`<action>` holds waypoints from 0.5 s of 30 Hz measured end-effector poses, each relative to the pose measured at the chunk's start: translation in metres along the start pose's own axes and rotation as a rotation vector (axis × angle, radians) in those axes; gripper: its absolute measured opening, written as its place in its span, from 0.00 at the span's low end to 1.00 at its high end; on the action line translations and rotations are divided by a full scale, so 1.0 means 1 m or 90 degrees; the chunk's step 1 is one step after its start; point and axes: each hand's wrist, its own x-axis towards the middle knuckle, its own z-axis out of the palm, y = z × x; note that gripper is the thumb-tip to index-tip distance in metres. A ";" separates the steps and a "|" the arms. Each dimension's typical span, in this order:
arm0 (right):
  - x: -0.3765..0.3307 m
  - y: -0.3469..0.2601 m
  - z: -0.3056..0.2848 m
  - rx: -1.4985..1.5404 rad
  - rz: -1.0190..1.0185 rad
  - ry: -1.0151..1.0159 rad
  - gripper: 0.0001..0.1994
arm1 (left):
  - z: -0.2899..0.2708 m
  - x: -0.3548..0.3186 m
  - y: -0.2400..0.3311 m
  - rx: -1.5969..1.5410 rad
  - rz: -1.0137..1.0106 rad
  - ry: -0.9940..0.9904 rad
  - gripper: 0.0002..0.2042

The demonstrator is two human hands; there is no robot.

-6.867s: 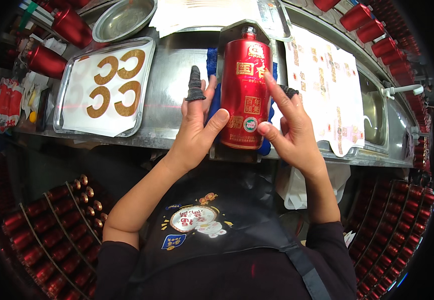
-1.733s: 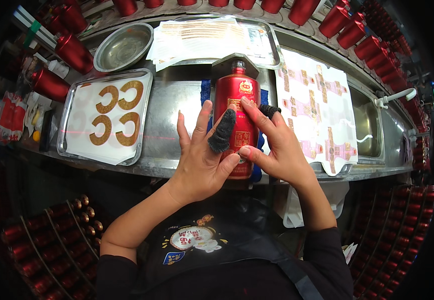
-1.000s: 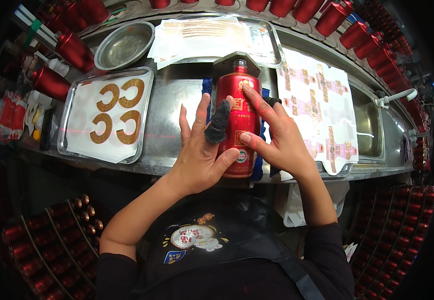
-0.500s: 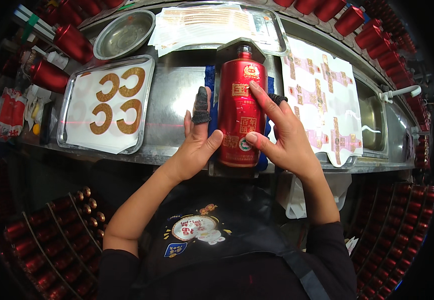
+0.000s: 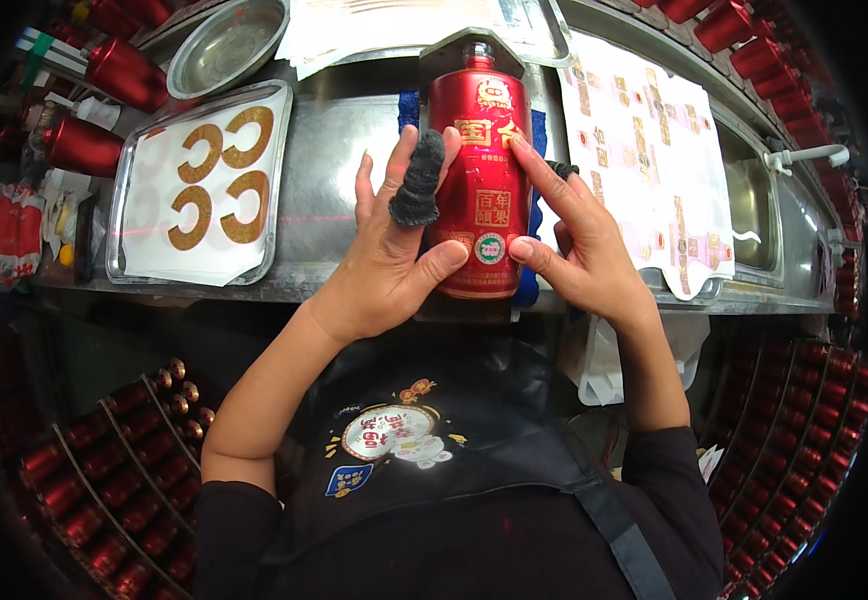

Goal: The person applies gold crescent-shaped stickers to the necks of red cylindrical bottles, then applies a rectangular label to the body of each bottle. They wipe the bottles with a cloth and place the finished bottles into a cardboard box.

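Note:
A glossy red bottle (image 5: 499,172) with gold lettering and a round green-and-white sticker lies on its back in a holder (image 5: 514,60) with blue padding (image 5: 539,160), neck pointing away from me. At its left side, my left hand (image 5: 369,270) is open, the thumb on the bottle's lower face and the fingers spread upward. A black sleeve (image 5: 417,182) covers one of those fingers. My right hand (image 5: 599,262) is open at the right side, with index fingertip and thumb touching the bottle's front. Another black finger sleeve shows there, partly hidden.
To the left sits a metal tray (image 5: 279,190) with gold C-shaped labels (image 5: 191,218); a steel bowl (image 5: 229,50) stands behind it. Label sheets (image 5: 644,150) lie right, beside a sink (image 5: 754,225). Racks of red bottles (image 5: 794,440) flank me below the counter.
The view has shifted, moving the counter up and slightly left in the picture. My left hand has spread over the bottle's left edge. The right fingertips stay on the bottle's right side.

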 end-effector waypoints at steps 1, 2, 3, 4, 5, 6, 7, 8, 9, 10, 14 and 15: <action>0.000 0.001 0.000 0.005 -0.010 0.002 0.40 | 0.000 0.001 0.000 0.007 -0.001 0.003 0.39; 0.000 0.003 0.000 0.011 -0.019 0.005 0.42 | -0.001 0.001 0.000 0.012 0.002 0.003 0.39; 0.000 0.004 0.001 0.017 -0.028 0.007 0.43 | -0.001 0.002 0.000 0.015 0.007 0.010 0.39; -0.001 0.006 0.001 0.038 -0.020 0.004 0.44 | 0.000 0.002 0.001 0.004 0.006 0.013 0.39; -0.001 0.007 0.001 0.058 -0.012 0.002 0.44 | 0.000 0.002 0.001 -0.010 0.009 0.024 0.38; -0.002 0.009 0.001 0.073 -0.013 0.004 0.44 | 0.000 0.001 0.001 -0.019 0.011 0.026 0.38; -0.002 0.011 0.001 0.053 -0.004 -0.006 0.44 | 0.001 0.001 0.001 -0.004 0.011 0.022 0.38; -0.002 0.012 0.002 0.026 -0.005 -0.013 0.44 | 0.001 0.001 0.001 0.014 0.011 0.011 0.38; -0.003 0.013 0.003 -0.008 -0.018 -0.009 0.44 | 0.001 0.000 0.001 0.032 0.012 0.007 0.38; -0.003 0.014 0.003 0.012 -0.012 -0.016 0.44 | 0.001 0.000 0.001 0.031 0.013 0.004 0.38; -0.001 0.010 0.000 0.068 -0.018 0.013 0.43 | -0.003 -0.001 0.000 -0.043 -0.006 0.034 0.39; 0.001 0.007 -0.001 0.081 -0.016 0.024 0.43 | -0.004 -0.001 0.000 -0.082 -0.014 0.044 0.39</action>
